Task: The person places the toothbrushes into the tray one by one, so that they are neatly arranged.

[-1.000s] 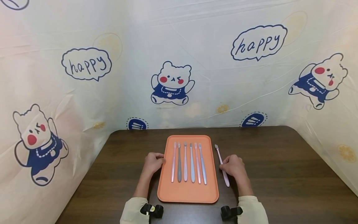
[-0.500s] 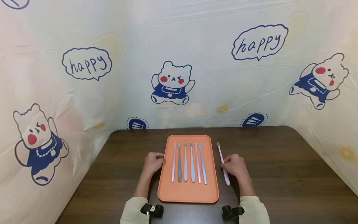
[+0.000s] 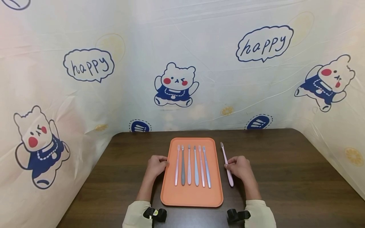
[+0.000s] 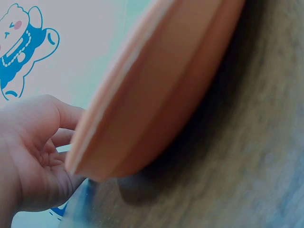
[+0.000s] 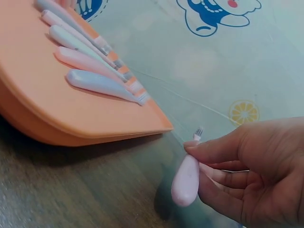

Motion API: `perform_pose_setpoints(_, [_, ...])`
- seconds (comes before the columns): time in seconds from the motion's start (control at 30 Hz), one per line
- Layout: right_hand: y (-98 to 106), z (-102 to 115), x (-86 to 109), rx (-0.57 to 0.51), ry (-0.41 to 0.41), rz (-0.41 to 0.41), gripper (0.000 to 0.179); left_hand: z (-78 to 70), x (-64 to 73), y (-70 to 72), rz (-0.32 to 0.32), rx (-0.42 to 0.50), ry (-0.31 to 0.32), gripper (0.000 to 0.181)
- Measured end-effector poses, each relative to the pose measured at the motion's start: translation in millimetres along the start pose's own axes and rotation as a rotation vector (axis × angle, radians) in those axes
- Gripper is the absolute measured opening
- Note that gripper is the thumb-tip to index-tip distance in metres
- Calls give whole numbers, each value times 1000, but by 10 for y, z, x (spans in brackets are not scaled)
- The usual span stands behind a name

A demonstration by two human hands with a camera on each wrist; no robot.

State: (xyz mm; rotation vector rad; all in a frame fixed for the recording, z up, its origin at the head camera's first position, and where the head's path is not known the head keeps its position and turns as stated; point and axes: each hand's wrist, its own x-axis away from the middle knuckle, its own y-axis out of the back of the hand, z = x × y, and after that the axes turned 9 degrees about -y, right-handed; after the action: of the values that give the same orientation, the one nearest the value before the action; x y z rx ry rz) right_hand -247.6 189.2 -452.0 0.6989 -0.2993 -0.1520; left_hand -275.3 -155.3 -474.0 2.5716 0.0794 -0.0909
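Observation:
A pink toothbrush [image 3: 230,178] is pinched between the thumb and fingers of my right hand [image 3: 241,167], just right of the tray. Its bristle end points away from me; in the right wrist view the handle's rounded end [image 5: 185,187] faces the camera. My left hand [image 3: 155,165] holds the left rim of an orange tray [image 3: 191,198]; the tray hides its fingertips in the left wrist view. On the tray several toothbrushes lie side by side, bristle ends away from me, among them a grey-green one [image 3: 183,174] and a blue one [image 3: 207,174] at the right.
The tray rests on a dark brown wooden table [image 3: 276,164]. Behind and at both sides hangs a pale curtain [image 3: 216,79] printed with bears and the word "happy". Black wrist cameras [image 3: 239,215] sit on both cuffs.
My right hand has shifted slightly to the right and away from me with the pink toothbrush, which now stands a little farther up beside the tray. My left hand and the tray stay put.

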Motion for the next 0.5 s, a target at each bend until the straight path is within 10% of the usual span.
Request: perform_pose_setpoints(0.5, [-14,111,44,-147,-9,52,23,-12,-2,-2,-5,5,15,27])
